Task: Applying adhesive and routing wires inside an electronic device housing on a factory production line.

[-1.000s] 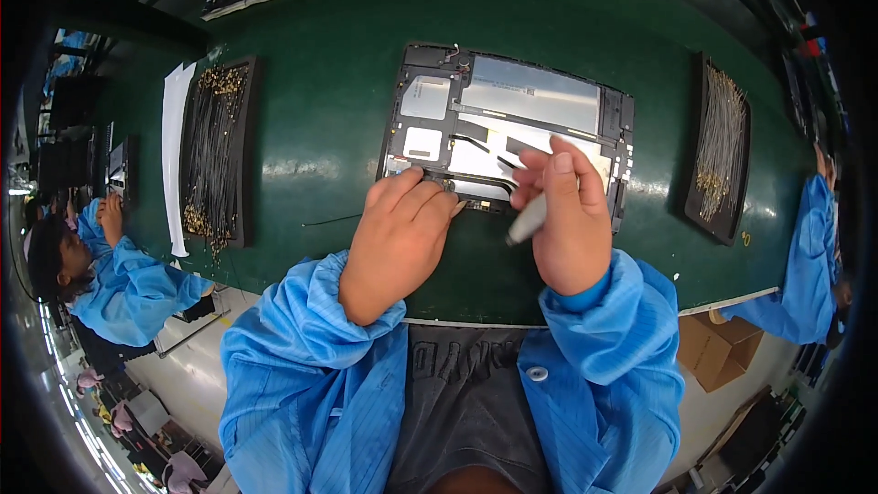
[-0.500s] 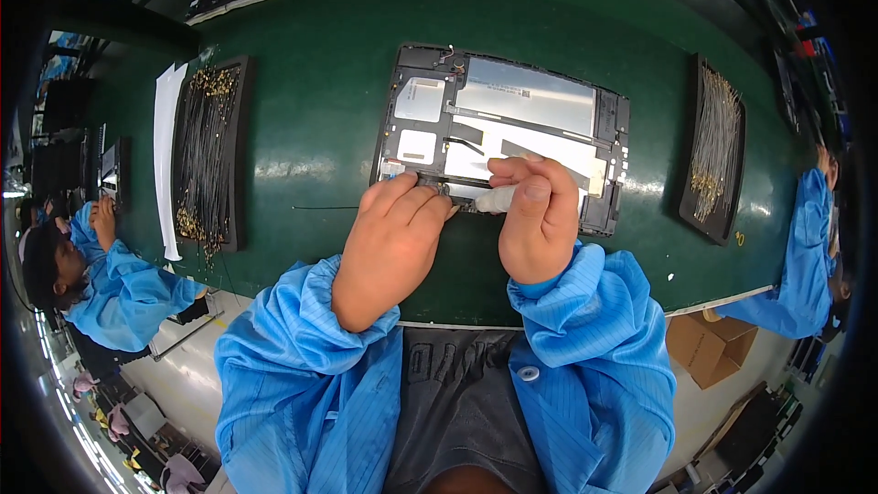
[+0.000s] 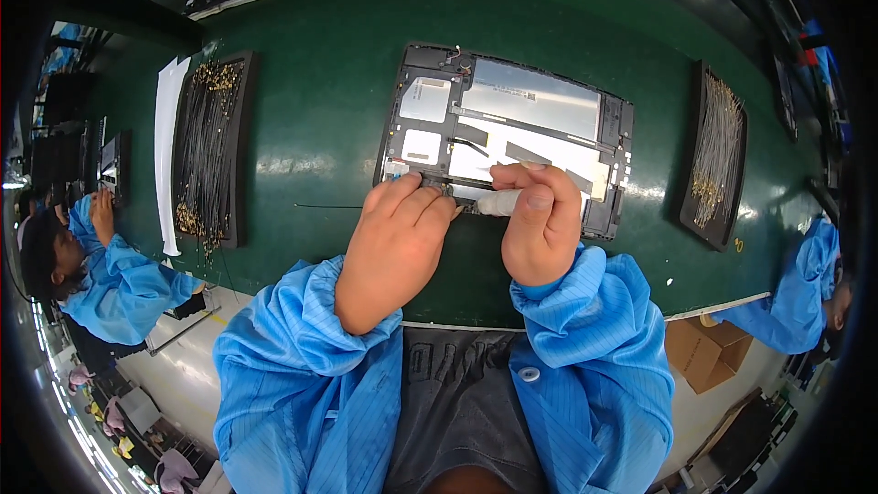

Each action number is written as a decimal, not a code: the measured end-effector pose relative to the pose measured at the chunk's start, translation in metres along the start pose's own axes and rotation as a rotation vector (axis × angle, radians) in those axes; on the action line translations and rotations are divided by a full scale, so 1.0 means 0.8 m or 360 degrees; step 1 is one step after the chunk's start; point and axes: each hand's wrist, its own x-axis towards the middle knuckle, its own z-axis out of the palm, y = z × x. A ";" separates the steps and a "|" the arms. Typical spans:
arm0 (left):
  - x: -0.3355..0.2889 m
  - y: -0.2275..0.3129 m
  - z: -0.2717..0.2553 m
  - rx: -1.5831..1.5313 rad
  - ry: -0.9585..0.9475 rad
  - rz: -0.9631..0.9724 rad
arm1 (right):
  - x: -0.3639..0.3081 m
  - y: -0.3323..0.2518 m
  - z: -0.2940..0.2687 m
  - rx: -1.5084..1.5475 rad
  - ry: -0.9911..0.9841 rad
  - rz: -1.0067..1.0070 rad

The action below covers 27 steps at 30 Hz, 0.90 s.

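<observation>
An opened tablet (image 3: 535, 87), its black frame and silvery inner plates exposed, lies in front of me. My left hand (image 3: 393, 238) bends over its near left edge, fingers together, fingertips on the frame. From beneath that hand a thin black cable (image 3: 325, 207) runs out to the left; its other end is hidden. My right hand (image 3: 544, 233) is closed over the near edge, fingers curled, with a whitish tapered piece (image 3: 497, 202) at the thumb that points toward my left fingertips. Whether this piece is a tool or a covered finger cannot be made out.
Black trays of thin cables with gold ends stand at the left (image 3: 240, 146) and right (image 3: 686, 155). A white strip (image 3: 168, 165) lies beside the left tray. Co-workers in blue sit at the left (image 3: 128, 284) and right (image 3: 796, 293). A cardboard box (image 3: 704, 352) stands below the table.
Both my hands stay almost in place at the tablet's near edge. The right co-worker's arm has drawn back and lower. The whole view has shifted slightly.
</observation>
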 end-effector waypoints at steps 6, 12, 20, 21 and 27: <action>0.000 0.000 0.001 -0.0005 0.0005 0.0004 | 0.006 -0.009 0.002 -0.0024 -0.0058 0.0024; -0.001 -0.001 -0.005 -0.0003 -0.0033 0.0003 | 0.042 -0.039 0.011 -0.0598 -0.0769 -0.0149; -0.005 0.008 -0.004 0.0100 0.0026 0.0014 | 0.039 -0.039 0.013 -0.0665 -0.0710 -0.0265; -0.005 0.012 -0.006 0.0112 0.0076 -0.0028 | 0.039 -0.036 0.013 -0.0708 -0.0700 -0.0278; -0.034 0.016 -0.025 -0.2134 -0.0174 -0.1996 | 0.038 -0.016 0.010 0.0214 -0.0018 0.0666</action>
